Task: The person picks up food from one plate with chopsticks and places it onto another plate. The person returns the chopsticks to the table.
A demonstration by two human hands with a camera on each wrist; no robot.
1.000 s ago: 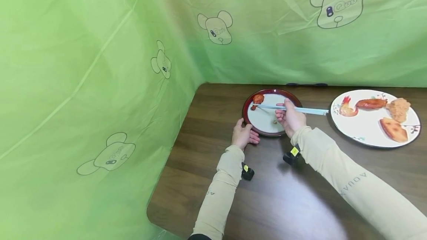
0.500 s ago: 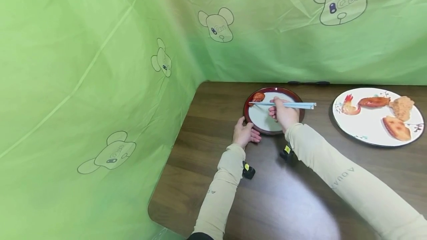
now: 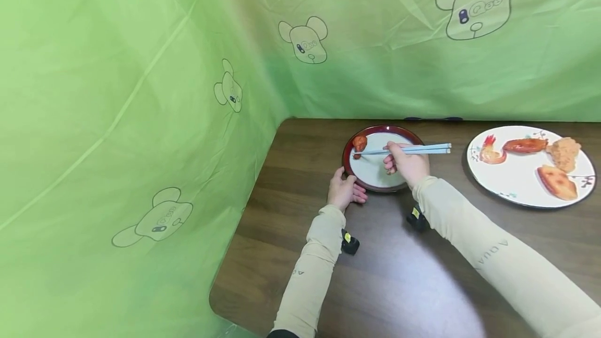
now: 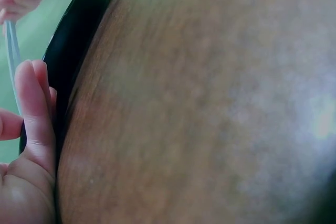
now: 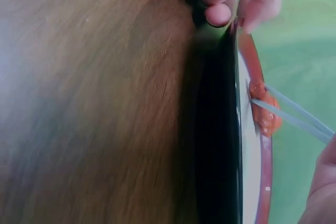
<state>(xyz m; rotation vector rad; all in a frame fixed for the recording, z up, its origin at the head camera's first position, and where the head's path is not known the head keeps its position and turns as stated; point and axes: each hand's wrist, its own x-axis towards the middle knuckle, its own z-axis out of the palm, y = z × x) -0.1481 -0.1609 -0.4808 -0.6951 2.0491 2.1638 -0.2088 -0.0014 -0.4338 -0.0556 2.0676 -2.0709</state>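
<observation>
A reddish chicken drumstick (image 3: 359, 143) lies at the left edge of the round white plate with a dark red rim (image 3: 387, 129). My right hand (image 3: 410, 166) holds a pair of light blue chopsticks (image 3: 428, 149). Their tips are at the drumstick's narrow end; in the right wrist view they straddle the drumstick (image 5: 269, 118), apparently touching it. At the near left of the plate, my left hand (image 3: 343, 190) grips the rim. Its fingers (image 4: 35, 103) run along the plate's dark outer wall in the left wrist view.
To the right stands a larger white oval plate (image 3: 507, 184) bearing a shrimp (image 3: 490, 153), a brown wing-shaped piece (image 3: 526, 145), a crumbed piece (image 3: 565, 153) and a flat golden piece (image 3: 557, 182). Green cloth (image 3: 357, 82) walls in the wooden table (image 3: 272, 223) at the back and left.
The chopsticks and right hand went left, then came back right a little. The drumstick has turned on the plate, its narrow end now pointing toward me. My left hand stays on the rim.
</observation>
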